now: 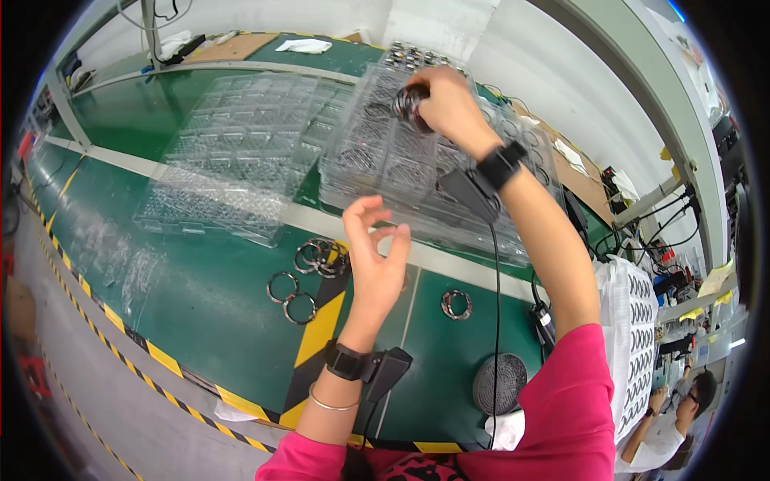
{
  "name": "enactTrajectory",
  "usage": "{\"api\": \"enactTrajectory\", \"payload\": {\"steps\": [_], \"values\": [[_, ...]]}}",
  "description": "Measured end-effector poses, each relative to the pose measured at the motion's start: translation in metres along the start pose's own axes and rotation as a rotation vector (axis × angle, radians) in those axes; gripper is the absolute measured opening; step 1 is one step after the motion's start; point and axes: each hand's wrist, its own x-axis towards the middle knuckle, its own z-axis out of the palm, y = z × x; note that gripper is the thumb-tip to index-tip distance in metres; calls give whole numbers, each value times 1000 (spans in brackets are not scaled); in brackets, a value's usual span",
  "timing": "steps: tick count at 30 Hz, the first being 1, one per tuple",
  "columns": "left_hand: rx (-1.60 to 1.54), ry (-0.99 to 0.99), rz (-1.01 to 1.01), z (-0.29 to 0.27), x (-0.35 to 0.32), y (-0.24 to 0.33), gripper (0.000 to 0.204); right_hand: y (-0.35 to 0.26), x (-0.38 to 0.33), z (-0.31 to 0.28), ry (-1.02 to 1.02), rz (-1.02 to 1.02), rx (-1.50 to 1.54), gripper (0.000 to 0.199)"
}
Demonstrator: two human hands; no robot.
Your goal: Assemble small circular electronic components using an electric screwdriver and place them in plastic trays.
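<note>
Over the clear plastic trays at the back, my right hand is closed around a bunch of dark metal rings. The trays are stacked, and their compartments hold more rings. My left hand hangs in the air above the green table, fingers apart and curved, holding nothing. To its left, several dark rings lie in an overlapping cluster, with two more rings close by. One ring lies on its own to the right of my left hand.
Empty clear trays are stacked at the left. A round dark textured disc and white tissue lie near the front edge. A cable hangs from my right wrist device. Another person sits at the far right.
</note>
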Motion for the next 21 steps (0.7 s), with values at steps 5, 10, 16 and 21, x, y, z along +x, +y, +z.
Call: {"api": "enactTrajectory", "payload": {"steps": [5, 10, 16, 21], "values": [[-65, 108, -106, -12, -1, -11, 26, 53, 79, 65, -170, 199, -132, 29], [-96, 140, -142, -12, -3, -10, 19, 97, 103, 112, -17, 185, -151, 22], [-74, 141, -186, -16, 0, -5, 13, 114, 99, 137, 48, 271, -265, 20], [-72, 156, -175, -21, 5, -3, 11, 123, 94, 120, 73, 355, -183, 20]]}}
